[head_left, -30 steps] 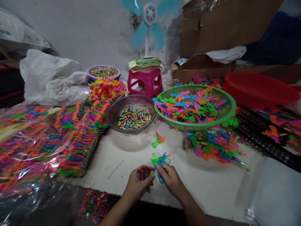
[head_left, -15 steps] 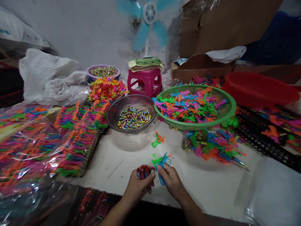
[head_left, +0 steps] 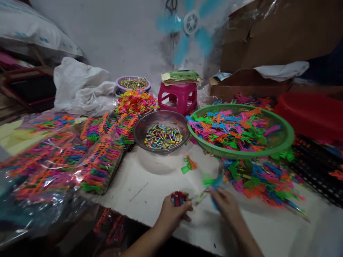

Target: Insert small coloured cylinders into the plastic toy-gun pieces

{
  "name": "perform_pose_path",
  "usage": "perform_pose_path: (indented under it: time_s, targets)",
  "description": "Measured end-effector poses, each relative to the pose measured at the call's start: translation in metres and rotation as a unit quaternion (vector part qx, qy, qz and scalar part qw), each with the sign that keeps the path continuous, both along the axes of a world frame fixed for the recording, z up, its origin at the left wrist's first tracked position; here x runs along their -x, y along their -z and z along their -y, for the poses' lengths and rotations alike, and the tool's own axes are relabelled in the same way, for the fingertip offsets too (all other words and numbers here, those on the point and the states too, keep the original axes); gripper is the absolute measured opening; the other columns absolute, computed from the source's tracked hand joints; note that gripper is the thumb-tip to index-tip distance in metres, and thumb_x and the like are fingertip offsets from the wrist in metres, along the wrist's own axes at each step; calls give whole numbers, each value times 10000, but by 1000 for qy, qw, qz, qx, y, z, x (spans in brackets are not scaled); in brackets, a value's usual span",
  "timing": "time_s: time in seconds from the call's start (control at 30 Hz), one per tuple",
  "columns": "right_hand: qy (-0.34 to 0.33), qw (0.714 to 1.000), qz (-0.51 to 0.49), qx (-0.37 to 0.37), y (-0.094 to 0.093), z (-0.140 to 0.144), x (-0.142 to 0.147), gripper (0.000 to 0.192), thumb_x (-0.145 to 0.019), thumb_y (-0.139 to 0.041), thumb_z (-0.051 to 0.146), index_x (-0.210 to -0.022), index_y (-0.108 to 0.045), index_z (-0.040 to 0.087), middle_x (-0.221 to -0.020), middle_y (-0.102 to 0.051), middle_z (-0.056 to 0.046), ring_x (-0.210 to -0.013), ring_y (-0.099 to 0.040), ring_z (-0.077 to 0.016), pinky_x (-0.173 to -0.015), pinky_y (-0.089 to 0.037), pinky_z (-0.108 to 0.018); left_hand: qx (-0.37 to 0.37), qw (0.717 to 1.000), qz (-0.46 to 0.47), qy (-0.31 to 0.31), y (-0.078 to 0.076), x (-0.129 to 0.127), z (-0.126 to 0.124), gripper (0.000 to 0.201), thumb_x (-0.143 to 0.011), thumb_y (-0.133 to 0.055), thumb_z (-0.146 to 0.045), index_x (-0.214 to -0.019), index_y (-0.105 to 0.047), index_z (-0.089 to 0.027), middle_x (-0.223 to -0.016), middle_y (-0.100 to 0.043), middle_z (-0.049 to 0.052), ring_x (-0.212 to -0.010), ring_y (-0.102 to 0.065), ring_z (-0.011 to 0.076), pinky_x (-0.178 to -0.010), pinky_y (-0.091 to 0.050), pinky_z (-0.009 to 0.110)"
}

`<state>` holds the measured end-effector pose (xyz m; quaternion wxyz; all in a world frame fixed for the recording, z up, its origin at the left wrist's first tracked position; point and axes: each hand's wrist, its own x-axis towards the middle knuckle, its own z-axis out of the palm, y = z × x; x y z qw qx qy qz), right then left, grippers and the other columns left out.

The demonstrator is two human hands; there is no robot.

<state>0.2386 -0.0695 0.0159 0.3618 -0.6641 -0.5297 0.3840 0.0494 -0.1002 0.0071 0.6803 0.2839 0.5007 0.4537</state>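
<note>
My left hand point(head_left: 175, 214) is closed round a bundle of small tubes with red ends point(head_left: 178, 198). To its right, my right hand point(head_left: 227, 204) grips a blue plastic toy gun point(head_left: 217, 182), both smeared by motion. A blurred green plastic piece point(head_left: 208, 179) shows at the toy gun's far side. Between the hands a thin patterned stick point(head_left: 200, 197) reaches from near my left fingertips towards the right hand; which hand has hold of it I cannot tell. Beyond them, a green and orange toy gun pair point(head_left: 188, 164) lies on the white table point(head_left: 158, 200).
A metal bowl point(head_left: 139, 137) holds small patterned tubes. At the right, a green basket point(head_left: 288, 141) of toy guns rests above a loose pile point(head_left: 262, 182). Bagged rows of colourful toys point(head_left: 99, 160) cover the left. A pink stool point(head_left: 178, 94) and a fan point(head_left: 191, 22) stand behind.
My right hand has moved right, away from the left, with the blue toy gun. The patterned stick now shows between the hands. The view has swung left.
</note>
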Motion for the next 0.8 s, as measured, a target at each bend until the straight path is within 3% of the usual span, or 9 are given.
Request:
perform_pose_path:
  time_s: [0.07,0.13,0.2,0.3,0.47,0.57,0.67,0.73,0.8]
  targets:
    - [118,978,152,80,-9,-17,-41,450,-673,-417,592,-610,-590,181,-555,-545,-59,-548,-509,-211,-504,-378,-306,40,997,25,-67,8,15,-5,416,-547,-705,-289,-873,-513,-117,-621,-541,-6,-553,-554,121,-407,-434,198]
    - [199,918,309,151,-15,-32,-64,423,-679,-435,529,-737,-639,164,-648,-595,-127,-615,-543,-275,-529,-376,-355,74,992,34,-99,16,31,-7,427,-563,-689,-253,-922,-489,-136,-600,-516,-34,-511,-539,101,-408,-423,194]
    - [176,912,338,151,-13,-44,-56,401,-716,-407,463,-841,-640,162,-748,-621,-153,-683,-564,-286,-566,-386,-355,91,990,35,-98,22,40,-7,451,-581,-677,-247,-966,-462,-153,-614,-526,-36,-482,-537,97,-408,-419,202]
    - [20,968,251,11,2,-66,1,363,-760,-379,423,-862,-627,178,-856,-630,-118,-821,-560,-243,-682,-393,-313,76,994,35,-76,25,39,-6,402,-593,-678,-274,-915,-468,-157,-669,-564,-9,-503,-564,111,-433,-427,217]
    - [11,979,197,-56,29,-93,81,241,-594,-586,292,-791,-577,153,-924,-591,-126,-922,-496,-279,-754,-367,-349,17,997,-38,-72,19,40,-12,376,-562,-709,-308,-841,-531,-129,-657,-573,9,-593,-577,138,-542,-473,264]
    - [-27,989,137,-40,33,-74,96,150,-617,-568,290,-707,-518,181,-677,-587,-19,-669,-549,-185,-611,-413,-271,-24,991,-91,-93,17,44,-18,468,-534,-725,-318,-925,-545,-134,-743,-598,29,-647,-578,152,-565,-481,272]
    - [-68,997,-15,-30,25,-40,96,183,-652,-578,343,-697,-484,192,-603,-545,31,-569,-524,-137,-552,-413,-237,-70,991,-75,-89,16,38,-19,362,-544,-722,-288,-827,-558,-135,-698,-600,11,-596,-564,121,-532,-457,222]
    - [-105,977,-186,-9,16,-22,88,223,-673,-587,379,-760,-516,187,-661,-563,15,-598,-529,-135,-573,-417,-246,-59,995,-22,-83,13,30,-17,285,-562,-712,-276,-736,-526,-146,-524,-532,-47,-446,-496,75,-435,-403,183]
    - [-135,926,-353,23,10,-11,76,273,-705,-566,415,-850,-562,184,-758,-596,-24,-661,-552,-148,-610,-424,-270,-12,997,43,-67,8,27,-14,282,-568,-706,-259,-727,-497,-158,-409,-439,-89,-337,-401,45,-336,-304,145]
